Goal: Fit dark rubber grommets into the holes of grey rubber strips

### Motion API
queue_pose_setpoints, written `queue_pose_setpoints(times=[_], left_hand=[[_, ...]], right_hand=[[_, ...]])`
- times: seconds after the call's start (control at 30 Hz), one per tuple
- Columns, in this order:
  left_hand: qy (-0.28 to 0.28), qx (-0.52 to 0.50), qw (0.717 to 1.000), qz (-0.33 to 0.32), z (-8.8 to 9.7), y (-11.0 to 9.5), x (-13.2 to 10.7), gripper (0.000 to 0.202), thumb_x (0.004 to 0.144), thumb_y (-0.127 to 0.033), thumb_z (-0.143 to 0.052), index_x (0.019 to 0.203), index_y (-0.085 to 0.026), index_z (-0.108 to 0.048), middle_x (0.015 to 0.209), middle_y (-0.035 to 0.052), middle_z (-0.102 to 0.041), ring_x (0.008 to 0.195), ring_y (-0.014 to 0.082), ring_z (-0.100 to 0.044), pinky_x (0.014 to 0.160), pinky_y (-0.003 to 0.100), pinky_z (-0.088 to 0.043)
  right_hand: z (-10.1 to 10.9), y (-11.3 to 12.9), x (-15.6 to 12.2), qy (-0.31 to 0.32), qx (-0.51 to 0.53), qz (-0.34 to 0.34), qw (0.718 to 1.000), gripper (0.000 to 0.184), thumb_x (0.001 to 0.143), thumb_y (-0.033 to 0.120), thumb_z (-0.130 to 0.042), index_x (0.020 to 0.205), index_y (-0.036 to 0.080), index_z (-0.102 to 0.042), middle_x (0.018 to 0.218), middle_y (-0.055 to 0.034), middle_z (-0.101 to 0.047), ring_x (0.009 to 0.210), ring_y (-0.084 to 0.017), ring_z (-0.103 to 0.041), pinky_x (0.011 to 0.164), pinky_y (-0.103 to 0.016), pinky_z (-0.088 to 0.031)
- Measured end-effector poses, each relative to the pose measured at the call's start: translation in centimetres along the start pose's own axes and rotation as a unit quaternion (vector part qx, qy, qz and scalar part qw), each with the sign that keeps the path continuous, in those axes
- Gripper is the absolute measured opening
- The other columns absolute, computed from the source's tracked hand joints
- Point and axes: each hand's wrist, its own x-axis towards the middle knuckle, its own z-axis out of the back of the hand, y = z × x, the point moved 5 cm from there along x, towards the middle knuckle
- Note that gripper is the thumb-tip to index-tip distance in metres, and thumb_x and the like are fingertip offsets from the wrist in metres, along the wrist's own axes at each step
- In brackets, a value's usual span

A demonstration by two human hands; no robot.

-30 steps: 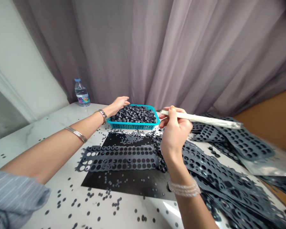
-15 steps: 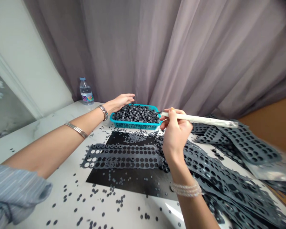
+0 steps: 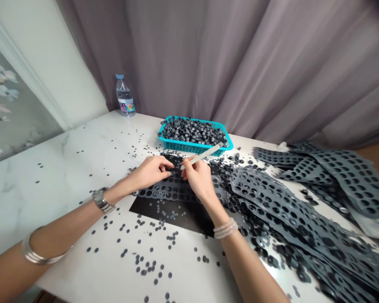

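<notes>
My left hand (image 3: 151, 170) rests on a dark perforated rubber strip (image 3: 167, 191), fingers curled and pressing its top edge. My right hand (image 3: 198, 177) grips a white stick (image 3: 205, 154) like a pen, the lower tip meeting the strip close to my left fingertips. The strip lies on a black mat (image 3: 177, 212) on the white marble table (image 3: 82, 155). Behind it stands a turquoise basket (image 3: 189, 146) heaped with small grey rubber rings.
A heap of punched-out grey rubber sheets (image 3: 297, 210) covers the table's right side. Small dark rubber discs (image 3: 148, 265) are scattered over the table. A water bottle (image 3: 125, 97) stands at the back left by the grey curtain (image 3: 240, 63).
My left hand came back from the basket and landed on the strip. My right hand dropped, bringing the stick's tip to the strip. The camera tilted down and shifted left.
</notes>
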Motion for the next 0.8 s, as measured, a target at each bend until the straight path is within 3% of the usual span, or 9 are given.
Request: queue_pose_setpoints(times=[0.13, 0.6, 0.7, 0.8], left_hand=[[0.012, 0.063, 0.996, -0.063, -1.0, -0.8, 0.0, 0.031, 0.074, -0.021, -0.062, 0.102, -0.023, -0.075, 0.087, 0.0039, -0.067, 0.072, 0.017, -0.059, 0.07, 0.03, -0.045], [-0.015, 0.107, 0.991, -0.085, -1.7, -1.1, -0.2, 0.018, 0.08, -0.017, -0.056, 0.088, -0.018, -0.072, 0.082, 0.0046, -0.063, 0.069, 0.0168, -0.055, 0.069, 0.032, -0.043], [-0.029, 0.082, 0.992, -0.088, -1.7, -1.2, -0.3, 0.018, 0.082, -0.016, -0.053, 0.078, -0.018, -0.071, 0.077, 0.0043, -0.062, 0.067, 0.0159, -0.055, 0.067, 0.032, -0.042], [-0.077, -0.029, 0.996, -0.033, -0.7, -0.7, -0.6, 0.014, 0.081, -0.021, -0.057, 0.076, -0.02, -0.07, 0.079, 0.0033, -0.066, 0.068, 0.0152, -0.056, 0.068, 0.031, -0.043]], right_hand=[[-0.6, -0.5, -0.5, 0.009, -0.045, -0.003, 0.999, 0.026, 0.088, 0.035, -0.046, 0.072, 0.02, -0.06, 0.055, -0.0002, -0.062, 0.054, -0.018, -0.06, 0.057, -0.026, -0.043], [-1.2, 0.5, -0.9, 0.028, -0.134, 0.054, 0.989, 0.027, 0.091, 0.031, -0.046, 0.068, 0.021, -0.057, 0.058, 0.0001, -0.061, 0.054, -0.016, -0.057, 0.059, -0.026, -0.036], [-1.3, 0.8, -1.0, 0.025, -0.161, 0.069, 0.984, 0.026, 0.09, 0.029, -0.046, 0.068, 0.021, -0.056, 0.057, 0.0003, -0.06, 0.051, -0.016, -0.055, 0.058, -0.027, -0.035], [-1.3, 0.8, -0.9, 0.026, -0.169, 0.065, 0.983, 0.025, 0.09, 0.029, -0.047, 0.068, 0.021, -0.056, 0.057, 0.0001, -0.06, 0.05, -0.016, -0.054, 0.057, -0.027, -0.035]])
